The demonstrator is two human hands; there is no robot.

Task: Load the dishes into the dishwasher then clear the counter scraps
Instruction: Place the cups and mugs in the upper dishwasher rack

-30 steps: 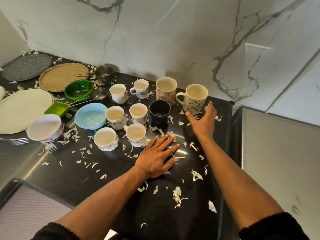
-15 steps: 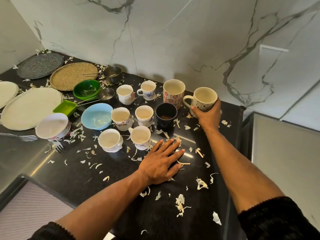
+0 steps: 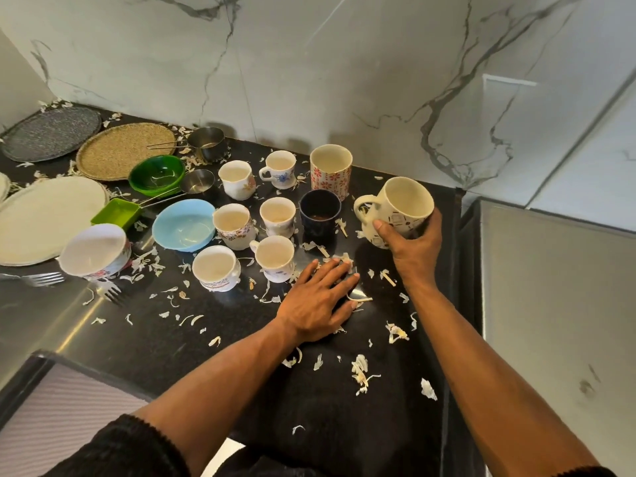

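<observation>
A black stone worktop point(image 3: 144, 342) fills the frame, scattered with pale vegetable scraps point(image 3: 359, 371), below a white marble wall. At right of centre, the person's right hand point(image 3: 414, 247) is closed around a cream mug with a square pattern point(image 3: 399, 210), thumb across its front and fingers wrapped behind; the mug is tilted with its mouth facing up and to the right, its handle pointing left, and appears lifted just off the surface. The left hand point(image 3: 315, 304) lies flat on the worktop in the centre of the frame, fingers spread and holding nothing, with scraps at its fingertips. Both forearms enter from the bottom edge, wearing dark sleeves pushed up. Behind the left hand stands a cluster of upright cups: a tall red-flowered mug point(image 3: 330, 172) nearest the wall, a dark blue cup point(image 3: 320, 215) just in front of it, and several small white floral cups point(image 3: 275, 258) to the left. Further left sit a light blue bowl point(image 3: 184, 224), a green bowl point(image 3: 156, 174), a small green square dish point(image 3: 117, 213), and two steel measuring cups point(image 3: 206, 142). At the far left are a large white plate point(image 3: 48, 218), a woven mat point(image 3: 125, 154), a dark grey plate point(image 3: 50, 132), a tilted white floral bowl point(image 3: 94, 251) and two forks point(image 3: 46, 278).
</observation>
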